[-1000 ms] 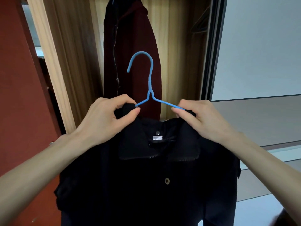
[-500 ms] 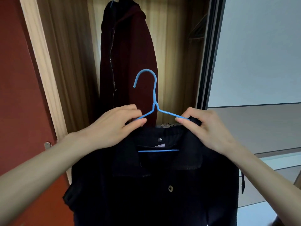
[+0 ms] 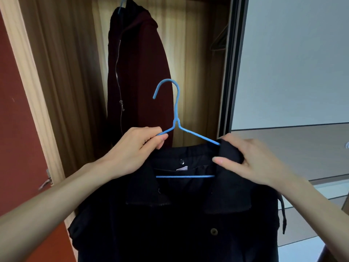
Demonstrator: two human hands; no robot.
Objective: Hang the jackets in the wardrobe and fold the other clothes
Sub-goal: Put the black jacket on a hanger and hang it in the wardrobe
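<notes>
Two jackets in view: one black collared jacket with dark round buttons (image 3: pixel 179 224), held up in front of the open wooden wardrobe (image 3: pixel 71 72), and one dark maroon zip-up hooded jacket (image 3: pixel 139 72) hanging inside it. Two thin blue hangers: one blue wire hanger (image 3: pixel 176 110) threaded through the black jacket, hook upright and free above the collar, lower bar showing across the neck opening; one more blue hook (image 3: pixel 120 6) above the maroon jacket, only a sliver visible at the top edge. Two bare hands. Left hand (image 3: pixel 136 150), fingers (image 3: pixel 160 138) curled and pinching the hanger's left sloping arm together with the collar edge. Right hand (image 3: pixel 251 157), fingers clamped on the right side of the black collar, thumb (image 3: pixel 221 160) pressed flat over the fabric. Hanger's right shoulder hidden under cloth. Black jacket's hem cut off by the lower edge. Another dark hanger shape deep in the wardrobe's right corner (image 3: pixel 219 42), hard to make out. Red door (image 3: pixel 17 129) at left, partly cropped.
</notes>
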